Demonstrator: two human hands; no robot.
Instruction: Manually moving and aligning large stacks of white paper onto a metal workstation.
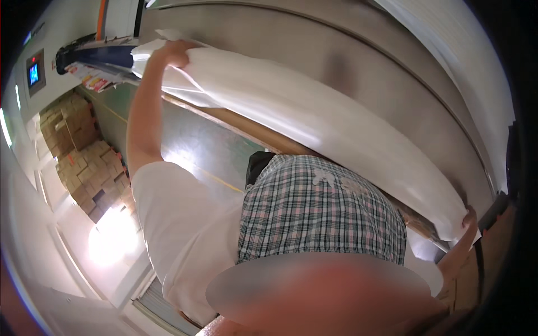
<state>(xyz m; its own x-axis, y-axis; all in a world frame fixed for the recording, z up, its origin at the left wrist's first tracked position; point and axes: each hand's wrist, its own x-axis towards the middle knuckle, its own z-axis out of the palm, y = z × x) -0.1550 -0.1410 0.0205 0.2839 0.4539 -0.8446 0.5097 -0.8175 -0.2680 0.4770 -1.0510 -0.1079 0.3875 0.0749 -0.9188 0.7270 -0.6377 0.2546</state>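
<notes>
A long, smooth white roll [314,109] of sheet material stretches in front of my body from upper left to lower right. Whether it is film, paper or cloth I cannot tell. My left hand [177,54] is closed over its left end, where loose white folds hang down. At the other end, my right hand [470,217] grips the roll, its fingers partly hidden. The roll lies along the near side of a wide grey-beige surface [392,101].
A wooden edge [246,124] runs under the roll, close to my checked apron [325,213]. Beyond the left end is a dark blue roll-like thing [106,57]. Stacked cardboard boxes [92,173] stand on the green floor [185,140] at left. A small lit screen [34,73] is on the wall.
</notes>
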